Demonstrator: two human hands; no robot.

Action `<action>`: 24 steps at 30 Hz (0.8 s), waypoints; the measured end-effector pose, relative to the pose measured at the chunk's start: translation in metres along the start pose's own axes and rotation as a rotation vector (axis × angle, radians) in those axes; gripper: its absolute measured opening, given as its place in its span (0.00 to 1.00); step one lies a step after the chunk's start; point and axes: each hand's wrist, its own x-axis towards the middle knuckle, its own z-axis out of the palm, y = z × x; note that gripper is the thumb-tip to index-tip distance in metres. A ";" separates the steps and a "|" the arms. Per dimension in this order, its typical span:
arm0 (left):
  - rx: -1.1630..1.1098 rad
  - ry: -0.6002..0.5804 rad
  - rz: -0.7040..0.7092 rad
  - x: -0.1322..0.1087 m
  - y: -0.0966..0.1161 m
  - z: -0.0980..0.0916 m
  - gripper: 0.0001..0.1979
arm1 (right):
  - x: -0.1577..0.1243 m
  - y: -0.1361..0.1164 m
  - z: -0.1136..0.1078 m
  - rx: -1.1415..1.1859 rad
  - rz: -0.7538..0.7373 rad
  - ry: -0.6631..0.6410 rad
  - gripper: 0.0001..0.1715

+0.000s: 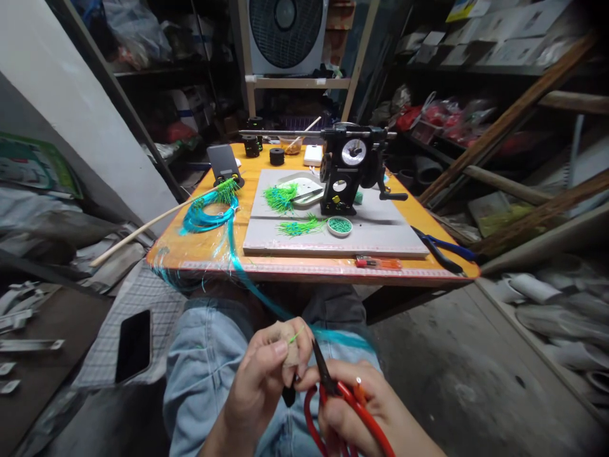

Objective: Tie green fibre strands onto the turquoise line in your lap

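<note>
Above my lap, my left hand [271,362] is closed in a pinch on a short bright green strand [295,335]. Something beige, perhaps a finger wrap, covers part of its fingers. A small black piece [288,396] shows beneath those fingers; what it belongs to is hidden. My right hand [354,400] grips red-handled scissors [364,416], their dark blades pointing up beside my left fingers. A small orange thing [360,391] also sticks out of the right hand, its kind unclear. Blue-green fibre [259,293] runs from the table down across my lap, behind the hands.
On the orange table [166,251] lies a grey board [285,244] with a black hand-cranked machine [345,168], green-blue tied bunches [280,198] and a bowl of green beads [340,226]. Pliers [442,251] and an orange lighter-like item [379,263] lie near the edge. A phone [134,346] is at left.
</note>
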 end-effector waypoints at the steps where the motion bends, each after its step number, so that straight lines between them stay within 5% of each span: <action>1: -0.008 -0.013 -0.007 0.000 0.000 0.000 0.17 | -0.001 0.001 0.001 -0.001 -0.007 0.028 0.31; 14: -0.008 -0.173 -0.019 0.000 -0.003 -0.007 0.16 | 0.005 -0.002 0.001 -0.292 -0.171 0.117 0.46; 24: -0.008 -0.163 -0.023 0.000 -0.005 -0.006 0.17 | 0.009 0.014 -0.002 -0.199 -0.235 0.117 0.34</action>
